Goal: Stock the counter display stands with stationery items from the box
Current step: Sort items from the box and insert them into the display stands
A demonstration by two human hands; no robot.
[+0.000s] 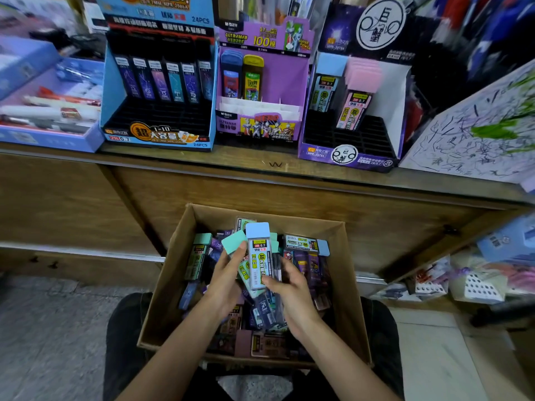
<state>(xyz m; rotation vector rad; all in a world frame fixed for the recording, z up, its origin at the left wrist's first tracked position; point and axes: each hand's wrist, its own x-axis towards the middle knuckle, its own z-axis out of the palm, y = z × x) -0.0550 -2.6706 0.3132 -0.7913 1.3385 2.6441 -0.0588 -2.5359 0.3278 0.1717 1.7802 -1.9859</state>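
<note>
Holding a blue-capped lead case (258, 257) upright just above the cardboard box (348, 285), left hand (228, 274) gripping it beside a green-capped case (234, 241), right hand (292, 289) pinching its lower end, box brimming with mixed cases, sitting below the counter (202, 159) bearing a blue display stand (107, 91).

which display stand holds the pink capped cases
The rightmost purple stand, with the round white logo; the blue stand holds dark cases, the middle stand blue and yellow ones.
</note>
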